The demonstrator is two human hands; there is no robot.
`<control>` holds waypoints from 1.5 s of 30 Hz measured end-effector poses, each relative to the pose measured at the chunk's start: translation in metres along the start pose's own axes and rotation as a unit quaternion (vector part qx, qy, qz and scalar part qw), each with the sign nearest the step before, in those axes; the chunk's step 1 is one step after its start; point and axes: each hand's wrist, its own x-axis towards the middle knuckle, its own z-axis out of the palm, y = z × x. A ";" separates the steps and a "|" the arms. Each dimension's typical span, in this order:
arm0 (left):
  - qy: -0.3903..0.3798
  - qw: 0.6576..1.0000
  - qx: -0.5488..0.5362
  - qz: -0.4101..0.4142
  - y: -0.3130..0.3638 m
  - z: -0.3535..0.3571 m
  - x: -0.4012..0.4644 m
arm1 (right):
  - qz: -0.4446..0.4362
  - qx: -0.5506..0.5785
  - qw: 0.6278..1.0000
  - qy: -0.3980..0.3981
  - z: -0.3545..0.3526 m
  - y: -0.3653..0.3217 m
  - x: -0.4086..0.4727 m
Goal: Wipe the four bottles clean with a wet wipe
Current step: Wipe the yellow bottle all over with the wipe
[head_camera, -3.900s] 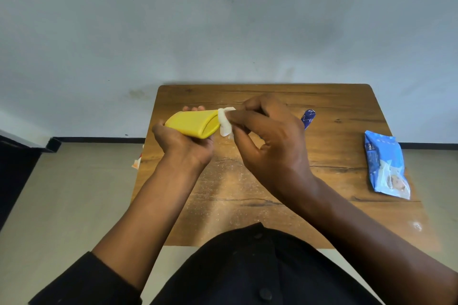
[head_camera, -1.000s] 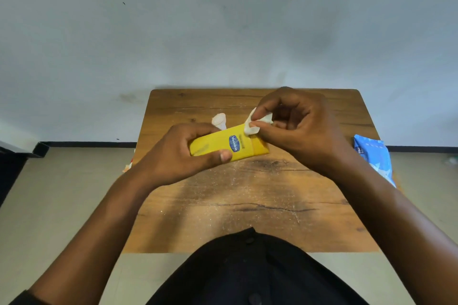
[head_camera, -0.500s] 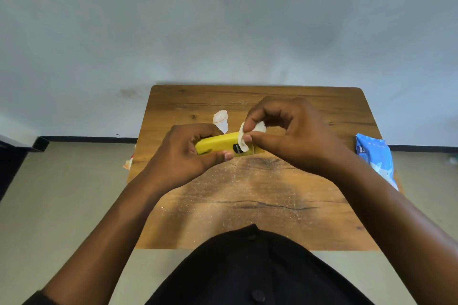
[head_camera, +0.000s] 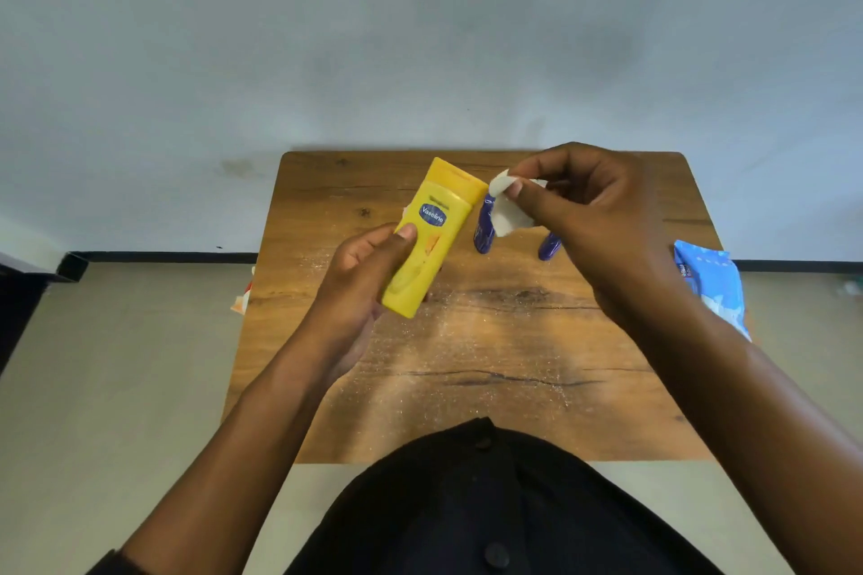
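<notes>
Floor scrap: past the table's left edge I see an orange-and-white scrap (head_camera: 242,300), mostly hidden by the tabletop; I cannot tell what it is.
Left hand: my view has the left hand (head_camera: 359,280) wrapped round the lower half of the yellow bottle (head_camera: 432,238), thumb on the front below the label, fingers out of sight behind it.
Yellow bottle: held above the wooden table (head_camera: 490,364), tilted, cap end away from me, blue label facing the camera.
Blue bottles: two dark blue bottles (head_camera: 484,226) lie on the table behind the hands; the second one (head_camera: 549,246) shows only its tip under the right hand. I cannot find a fourth bottle.
Wet wipe: a crumpled white wet wipe (head_camera: 506,212) sits just beside the yellow cap, not clearly touching it.
Right hand: the right hand (head_camera: 593,210) pinches the wipe between thumb and forefinger, other fingers curled.
Wipes pack: a blue wipes pack (head_camera: 712,282) lies at the table's right edge, partly covered by my right forearm.
</notes>
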 end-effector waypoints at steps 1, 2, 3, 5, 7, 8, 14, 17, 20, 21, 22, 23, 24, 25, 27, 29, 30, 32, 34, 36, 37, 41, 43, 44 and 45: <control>0.000 0.999 -0.036 -0.020 0.000 0.003 0.001 | 0.005 0.011 1.000 0.006 0.005 -0.001 -0.001; 0.001 0.996 -0.074 -0.039 -0.001 0.006 0.001 | 0.005 0.016 1.000 0.012 0.011 -0.002 -0.001; 0.001 0.992 -0.116 -0.056 -0.001 0.009 0.001 | 0.001 0.014 1.000 0.018 0.017 -0.002 -0.002; -0.021 0.980 -0.183 -0.070 0.000 0.013 0.003 | -0.019 -0.004 0.999 0.031 0.029 -0.001 -0.004; -0.055 0.975 -0.206 -0.055 0.001 0.014 0.005 | -0.052 -0.037 0.997 0.035 0.039 0.002 -0.008; -0.066 0.974 -0.212 -0.045 0.002 0.012 0.006 | -0.076 -0.063 0.994 0.035 0.043 0.005 -0.011; -0.020 0.986 -0.168 -0.003 0.000 -0.002 0.009 | -0.267 -0.236 0.934 -0.008 0.051 0.025 -0.038; 0.001 0.992 -0.129 0.005 -0.005 -0.005 0.005 | -0.322 -0.284 0.901 -0.051 0.052 0.036 -0.056; -0.010 0.995 -0.096 0.005 -0.009 -0.002 -0.001 | -0.329 -0.303 0.893 -0.041 0.050 0.037 -0.050; -0.013 0.997 -0.078 0.008 -0.009 0.000 -0.002 | -0.327 -0.305 0.894 -0.023 0.050 0.035 -0.044; -0.017 0.998 -0.062 0.011 -0.009 0.002 -0.003 | -0.323 -0.303 0.896 -0.002 0.050 0.032 -0.036; -0.022 0.998 -0.049 0.013 -0.009 0.004 -0.004 | -0.317 -0.300 0.899 0.020 0.050 0.029 -0.027; -0.027 0.999 -0.038 0.015 -0.009 0.006 -0.005 | -0.310 -0.295 0.903 0.039 0.049 0.025 -0.019; -0.032 0.999 -0.029 0.017 -0.009 0.008 -0.005 | -0.300 -0.290 0.907 0.054 0.047 0.021 -0.012; -0.039 0.999 -0.022 0.025 -0.010 0.010 -0.004 | -0.281 -0.270 0.918 0.065 0.045 0.015 -0.002; -0.042 0.998 -0.034 0.032 -0.010 0.010 -0.003 | -0.269 -0.238 0.931 0.059 0.046 0.014 -0.003; -0.043 0.997 -0.055 0.031 -0.011 0.008 -0.003 | -0.261 -0.218 0.939 0.049 0.047 0.015 -0.007; -0.044 0.992 -0.113 0.017 -0.012 0.002 -0.001 | -0.239 -0.181 0.954 0.013 0.050 0.018 -0.022; -0.046 0.986 -0.158 -0.006 -0.016 -0.004 0.000 | -0.234 -0.156 0.959 -0.037 0.051 0.020 -0.038; -0.054 0.983 -0.175 -0.021 -0.017 -0.003 -0.001 | -0.245 -0.140 0.956 -0.077 0.053 0.022 -0.048; -0.061 0.983 -0.174 -0.024 -0.016 0.000 -0.003 | -0.251 -0.138 0.954 -0.087 0.053 0.023 -0.050; -0.049 0.987 -0.155 -0.017 -0.012 0.014 -0.007 | -0.247 -0.140 0.956 -0.075 0.058 0.021 -0.039; -0.030 0.986 -0.165 -0.018 -0.009 0.017 -0.008 | -0.223 -0.134 0.964 -0.058 0.060 0.017 -0.031; -0.029 0.986 -0.165 -0.014 -0.008 0.017 -0.008 | -0.209 -0.126 0.968 -0.052 0.061 0.014 -0.027; -0.034 0.986 -0.162 -0.006 -0.007 0.017 -0.007 | -0.196 -0.114 0.973 -0.047 0.061 0.012 -0.024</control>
